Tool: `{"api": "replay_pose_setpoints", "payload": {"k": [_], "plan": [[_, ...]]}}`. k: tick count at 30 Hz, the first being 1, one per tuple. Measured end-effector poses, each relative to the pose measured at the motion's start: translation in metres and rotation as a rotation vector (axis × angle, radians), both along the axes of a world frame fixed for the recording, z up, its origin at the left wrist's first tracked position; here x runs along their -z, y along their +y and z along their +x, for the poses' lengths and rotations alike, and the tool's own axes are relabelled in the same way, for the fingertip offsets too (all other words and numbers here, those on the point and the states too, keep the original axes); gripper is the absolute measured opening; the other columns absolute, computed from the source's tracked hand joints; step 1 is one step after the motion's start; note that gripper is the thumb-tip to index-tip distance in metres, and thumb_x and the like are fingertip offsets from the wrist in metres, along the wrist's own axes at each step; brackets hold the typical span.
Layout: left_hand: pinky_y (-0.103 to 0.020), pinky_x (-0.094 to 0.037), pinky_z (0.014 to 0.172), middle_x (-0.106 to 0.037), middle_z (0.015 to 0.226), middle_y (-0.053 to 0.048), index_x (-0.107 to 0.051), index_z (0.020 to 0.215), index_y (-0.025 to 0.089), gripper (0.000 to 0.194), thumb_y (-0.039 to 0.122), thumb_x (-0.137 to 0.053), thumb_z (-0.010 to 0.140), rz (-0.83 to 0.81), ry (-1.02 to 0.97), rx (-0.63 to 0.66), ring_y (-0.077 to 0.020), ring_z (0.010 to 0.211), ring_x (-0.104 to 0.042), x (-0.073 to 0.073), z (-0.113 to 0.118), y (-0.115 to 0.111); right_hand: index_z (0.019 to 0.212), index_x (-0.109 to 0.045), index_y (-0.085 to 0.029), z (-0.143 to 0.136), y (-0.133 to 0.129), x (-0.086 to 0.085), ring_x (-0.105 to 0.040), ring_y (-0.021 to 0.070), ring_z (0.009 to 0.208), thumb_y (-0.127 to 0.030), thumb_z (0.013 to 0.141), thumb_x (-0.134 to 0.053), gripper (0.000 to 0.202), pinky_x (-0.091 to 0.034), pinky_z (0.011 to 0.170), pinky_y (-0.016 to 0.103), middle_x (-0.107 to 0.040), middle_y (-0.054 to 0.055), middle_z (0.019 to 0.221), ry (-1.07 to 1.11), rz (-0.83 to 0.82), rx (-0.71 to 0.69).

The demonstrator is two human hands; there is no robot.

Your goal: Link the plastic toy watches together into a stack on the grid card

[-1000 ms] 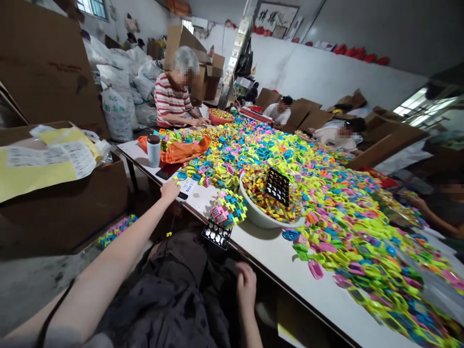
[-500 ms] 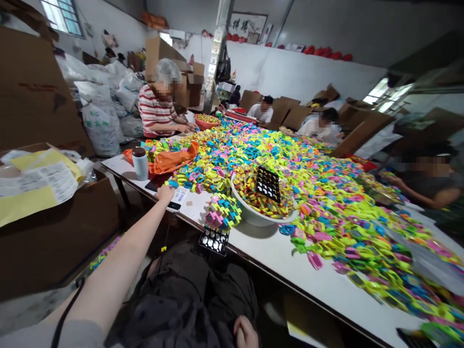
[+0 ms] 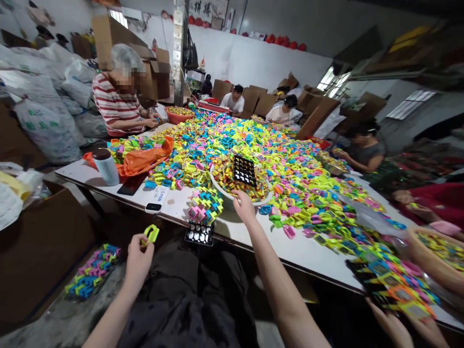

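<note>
My left hand (image 3: 138,255) is closed around a yellow-green toy watch (image 3: 152,233), held in front of the table's edge. My right hand (image 3: 244,208) reaches over the near rim of a white basin (image 3: 268,199), its fingers drawn together at the contents. Small red-and-yellow wrapped pieces (image 3: 224,170) fill the basin, and a black tray with holes (image 3: 244,170) lies on top of them. Between my hands, a cluster of pink, blue and yellow toy watches (image 3: 205,205) sits by another black tray (image 3: 199,235), which juts past the table's edge.
A wide heap of toy watches (image 3: 250,137) covers the table. To the left are a cup (image 3: 106,168), an orange bag (image 3: 147,159) and a phone (image 3: 153,207). A co-worker's hands (image 3: 395,324) hold a loaded black tray (image 3: 395,287) at lower right. Packed watches (image 3: 93,270) lie below left.
My left hand has come back from beside the phone with the toy watch. The right hand has risen from my lap to the basin. The view has turned right.
</note>
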State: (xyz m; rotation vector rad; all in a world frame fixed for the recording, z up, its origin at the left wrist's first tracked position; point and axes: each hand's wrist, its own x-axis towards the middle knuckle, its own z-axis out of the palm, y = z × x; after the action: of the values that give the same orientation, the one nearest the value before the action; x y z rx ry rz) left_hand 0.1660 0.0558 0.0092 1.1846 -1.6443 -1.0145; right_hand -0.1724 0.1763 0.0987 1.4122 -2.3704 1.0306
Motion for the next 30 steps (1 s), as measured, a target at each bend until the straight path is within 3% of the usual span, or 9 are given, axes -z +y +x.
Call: {"api": "replay_pose_setpoints", "payload": {"k": [4,7,10,14,17,21,26,30], "plan": [[-0.022,-0.035,0.057,-0.041,0.070,0.000,-0.043,0.072,0.017,0.020,0.035,-0.051,0.067,0.060,0.031,0.106,-0.0128,0.064,-0.041,-0.019,-0.001,0.033,0.106,-0.057,-0.017,-0.006,-0.056,-0.011,-0.054,0.0187,0.091,-0.033,0.081,-0.043,0.032,-0.035,0.082,0.032,-0.061,0.010,0.098,0.080,0.274,0.196],[-0.021,-0.034,0.057,-0.039,0.068,0.000,-0.039,0.069,0.017,0.025,0.037,-0.054,0.066,0.079,0.128,0.156,-0.0116,0.063,-0.040,-0.038,-0.004,0.041,0.098,-0.060,-0.017,-0.005,-0.071,-0.005,-0.055,0.0178,0.083,-0.032,0.078,-0.049,0.027,-0.035,0.079,0.031,-0.063,0.009,0.091,0.050,0.352,0.300],[-0.021,-0.035,0.060,-0.039,0.070,0.000,-0.038,0.065,0.016,0.024,0.033,-0.056,0.066,0.041,0.180,0.238,-0.0110,0.065,-0.040,-0.053,-0.005,0.040,0.093,-0.062,-0.017,-0.008,-0.066,0.000,-0.054,0.0162,0.081,-0.029,0.077,-0.049,0.024,-0.036,0.076,0.028,-0.062,0.008,0.091,-0.033,0.248,0.298],[-0.022,-0.038,0.068,-0.043,0.074,-0.003,-0.037,0.061,0.015,0.026,0.029,-0.058,0.066,0.029,0.257,0.360,-0.0138,0.077,-0.045,-0.066,-0.012,0.037,0.090,-0.064,-0.012,-0.010,-0.045,0.000,-0.053,0.0167,0.084,-0.021,0.071,-0.049,0.026,-0.039,0.078,0.028,-0.060,0.011,0.093,-0.186,-0.030,0.319],[-0.019,-0.039,0.064,-0.043,0.073,-0.002,-0.036,0.065,0.015,0.025,0.027,-0.058,0.067,0.099,0.372,0.408,-0.0115,0.074,-0.045,-0.075,-0.024,0.037,0.087,-0.063,-0.011,0.002,-0.026,-0.003,-0.055,0.0149,0.076,-0.021,0.067,-0.052,0.026,-0.042,0.073,0.028,-0.060,0.008,0.084,-0.566,-0.284,0.250],[-0.016,-0.036,0.053,-0.041,0.075,0.000,-0.035,0.079,0.017,0.028,0.023,-0.057,0.062,0.195,0.491,0.426,-0.0070,0.061,-0.041,-0.088,-0.047,0.042,0.081,-0.059,-0.013,0.046,-0.001,-0.007,-0.054,0.0100,0.067,-0.021,0.062,-0.060,0.021,-0.044,0.061,0.022,-0.057,0.002,0.069,-1.194,-0.574,-0.029],[-0.015,-0.038,0.053,-0.039,0.075,0.002,-0.033,0.087,0.019,0.034,0.017,-0.053,0.059,0.280,0.582,0.503,-0.0059,0.060,-0.041,-0.097,-0.067,0.050,0.076,-0.056,-0.015,0.112,0.024,-0.011,-0.050,0.0043,0.058,-0.015,0.058,-0.067,0.020,-0.043,0.055,0.017,-0.053,-0.003,0.062,-1.817,-0.542,-0.273],[-0.015,-0.039,0.054,-0.042,0.077,0.001,-0.038,0.087,0.018,0.031,0.014,-0.052,0.059,0.285,0.567,0.514,-0.0054,0.061,-0.043,-0.094,-0.072,0.055,0.079,-0.057,-0.016,0.147,0.035,-0.015,-0.049,0.0022,0.060,-0.009,0.058,-0.070,0.026,-0.044,0.057,0.014,-0.057,-0.003,0.072,-2.052,-0.603,-0.356]]}}
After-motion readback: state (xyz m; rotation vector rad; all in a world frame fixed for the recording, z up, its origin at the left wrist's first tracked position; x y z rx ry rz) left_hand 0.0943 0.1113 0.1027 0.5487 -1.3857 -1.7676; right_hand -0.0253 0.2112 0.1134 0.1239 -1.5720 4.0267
